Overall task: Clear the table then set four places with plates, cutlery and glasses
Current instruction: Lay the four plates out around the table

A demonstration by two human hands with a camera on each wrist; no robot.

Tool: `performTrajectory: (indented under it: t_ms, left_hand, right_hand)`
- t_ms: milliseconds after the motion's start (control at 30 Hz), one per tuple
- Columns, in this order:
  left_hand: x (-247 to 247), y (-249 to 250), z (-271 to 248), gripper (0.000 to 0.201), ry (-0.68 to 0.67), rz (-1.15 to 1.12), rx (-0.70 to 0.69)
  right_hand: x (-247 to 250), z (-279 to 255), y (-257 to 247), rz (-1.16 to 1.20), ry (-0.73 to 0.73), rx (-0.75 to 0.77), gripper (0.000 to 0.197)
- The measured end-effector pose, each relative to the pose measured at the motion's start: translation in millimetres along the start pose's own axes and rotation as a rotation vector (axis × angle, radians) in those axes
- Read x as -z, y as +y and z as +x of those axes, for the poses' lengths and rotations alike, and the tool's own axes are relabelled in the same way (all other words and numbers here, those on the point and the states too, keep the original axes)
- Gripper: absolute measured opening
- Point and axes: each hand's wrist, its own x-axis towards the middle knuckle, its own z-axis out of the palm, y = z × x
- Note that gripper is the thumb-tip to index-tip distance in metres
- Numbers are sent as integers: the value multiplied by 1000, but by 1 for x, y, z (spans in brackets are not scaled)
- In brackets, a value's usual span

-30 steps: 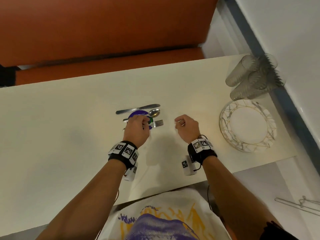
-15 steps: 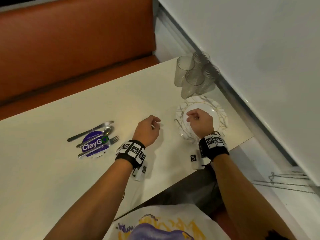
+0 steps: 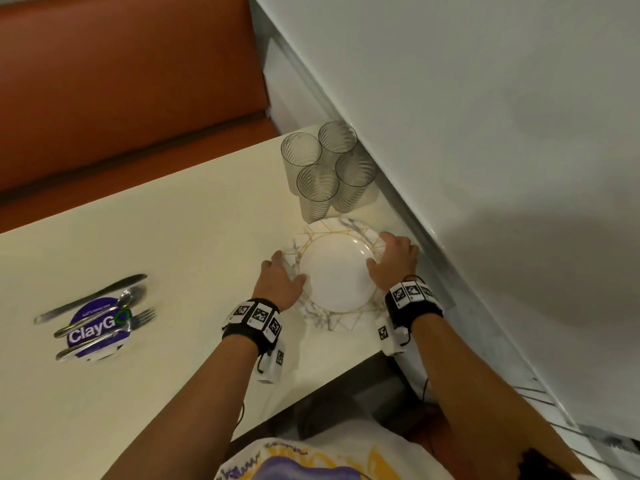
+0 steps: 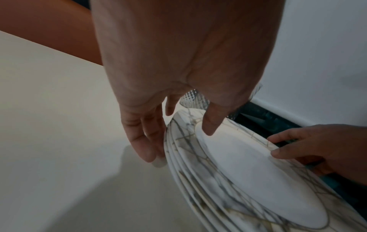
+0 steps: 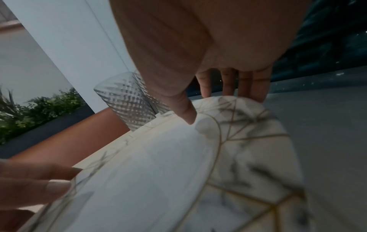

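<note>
A stack of marble-patterned plates [image 3: 337,278] with gold lines lies near the table's right edge. My left hand [image 3: 287,271] holds its left rim, thumb [image 4: 208,127] on the top plate and fingers [image 4: 147,144] down the stack's side. My right hand [image 3: 384,251] holds the right rim, thumb [image 5: 187,114] on top and fingers [image 5: 246,87] over the far edge. Several ribbed glasses [image 3: 325,168] stand just behind the plates. A knife, spoon and fork [image 3: 100,317] lie on a purple coaster at the left.
The cream table [image 3: 173,237] ends close behind the right hand, next to a pale wall [image 3: 485,168]. An orange bench [image 3: 121,98] runs along the far side. The glasses [image 5: 129,103] stand close to the plate rim.
The view swung right. Both hands left the cutlery on the coaster, moved right to the plate stack and took hold of its opposite rims.
</note>
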Motion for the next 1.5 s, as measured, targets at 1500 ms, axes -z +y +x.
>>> performTrajectory:
  t_ms: [1500]
  left_hand:
    - [254, -298, -103, 62, 604, -1323, 254]
  right_hand:
    - [-105, -163, -332, 635, -265, 265, 33]
